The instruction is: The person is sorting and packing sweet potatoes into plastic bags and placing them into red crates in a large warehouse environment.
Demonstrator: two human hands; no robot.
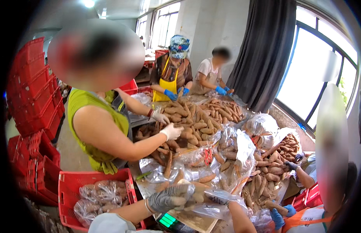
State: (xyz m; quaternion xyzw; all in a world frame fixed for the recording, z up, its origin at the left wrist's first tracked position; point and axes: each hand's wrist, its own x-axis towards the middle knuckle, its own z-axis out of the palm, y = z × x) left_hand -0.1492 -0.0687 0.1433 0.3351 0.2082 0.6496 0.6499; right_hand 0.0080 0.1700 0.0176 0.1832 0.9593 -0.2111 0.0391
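My left hand (170, 198), in a grey striped knit glove, reaches in above a scale (180, 224) with a green lit display. Its fingers are curled around a pale brown sweet potato (198, 191). Close by on the right, my right hand (218, 196), in a dark grey glove, grips a clear plastic bag (210, 210) that hangs over the scale's plate. The bag's film partly hides the fingers of that hand. Loose sweet potatoes (207, 178) and crumpled clear bags lie just beyond both hands.
A large heap of sweet potatoes (203, 126) covers the table, with another pile (271, 171) at right. A red crate (64, 194) of bagged sweet potatoes stands at left, near stacked red crates (33, 85). Several gloved co-workers surround the table; one gloved hand (172, 132) touches the heap.
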